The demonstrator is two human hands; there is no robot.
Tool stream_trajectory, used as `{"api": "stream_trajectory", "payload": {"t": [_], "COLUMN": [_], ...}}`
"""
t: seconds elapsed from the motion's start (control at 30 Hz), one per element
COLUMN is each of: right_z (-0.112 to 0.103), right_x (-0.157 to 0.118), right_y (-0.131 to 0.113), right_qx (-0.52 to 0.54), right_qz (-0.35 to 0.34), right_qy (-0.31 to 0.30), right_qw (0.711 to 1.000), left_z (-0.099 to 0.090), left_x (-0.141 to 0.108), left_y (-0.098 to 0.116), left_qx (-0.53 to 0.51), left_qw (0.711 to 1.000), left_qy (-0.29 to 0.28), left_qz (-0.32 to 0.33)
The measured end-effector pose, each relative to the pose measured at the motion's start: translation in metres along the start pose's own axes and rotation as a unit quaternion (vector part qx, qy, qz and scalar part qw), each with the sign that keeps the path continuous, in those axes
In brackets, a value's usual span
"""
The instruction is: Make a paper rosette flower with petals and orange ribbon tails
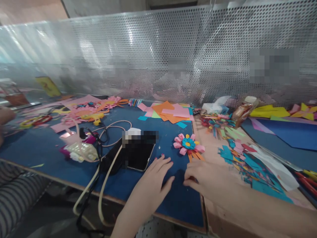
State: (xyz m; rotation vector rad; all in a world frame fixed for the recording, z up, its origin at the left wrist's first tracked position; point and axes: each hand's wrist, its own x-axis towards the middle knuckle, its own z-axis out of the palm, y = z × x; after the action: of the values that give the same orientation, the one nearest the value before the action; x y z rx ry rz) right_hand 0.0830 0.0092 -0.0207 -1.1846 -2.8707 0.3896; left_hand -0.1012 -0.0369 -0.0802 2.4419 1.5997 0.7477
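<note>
My left hand (155,178) rests on the blue table, fingers apart and holding nothing, just right of a black phone (140,153). My right hand (206,175) is at the table's right part with its fingers curled and the thumb close to the forefinger; whatever may be between them is hidden. Beyond both hands lies a paper flower (188,144) with pink petals, a blue inner ring and a yellow centre. Its orange strips reach down close behind my right hand.
Cables (106,172) loop left of the phone and hang over the front edge. Pink and orange sheets (170,111) lie at the back. Blue scraps (255,168), a bottle (244,110) and scissors stand or lie at right. Another person's hand (6,115) shows far left.
</note>
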Motion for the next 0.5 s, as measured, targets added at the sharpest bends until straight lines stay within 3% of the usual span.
{"api": "stream_trajectory", "payload": {"t": [0.13, 0.37, 0.5], "right_z": [0.0031, 0.0053, 0.0057], "right_x": [-0.0017, -0.0027, -0.0039], "right_y": [-0.0053, -0.0016, -0.0087], "right_qx": [-0.023, 0.047, -0.023], "right_qz": [0.031, 0.042, 0.034], "right_qy": [0.017, 0.033, 0.025], "right_qw": [0.999, 0.997, 0.999], "left_z": [-0.0018, -0.0024, -0.0010], "left_x": [0.0002, 0.0002, 0.0004], "left_y": [0.0016, 0.0022, 0.0018], "left_qx": [-0.005, -0.010, -0.010], "left_qw": [1.000, 1.000, 1.000], "left_qy": [0.012, 0.019, 0.022], "left_qz": [0.004, 0.003, 0.006]}}
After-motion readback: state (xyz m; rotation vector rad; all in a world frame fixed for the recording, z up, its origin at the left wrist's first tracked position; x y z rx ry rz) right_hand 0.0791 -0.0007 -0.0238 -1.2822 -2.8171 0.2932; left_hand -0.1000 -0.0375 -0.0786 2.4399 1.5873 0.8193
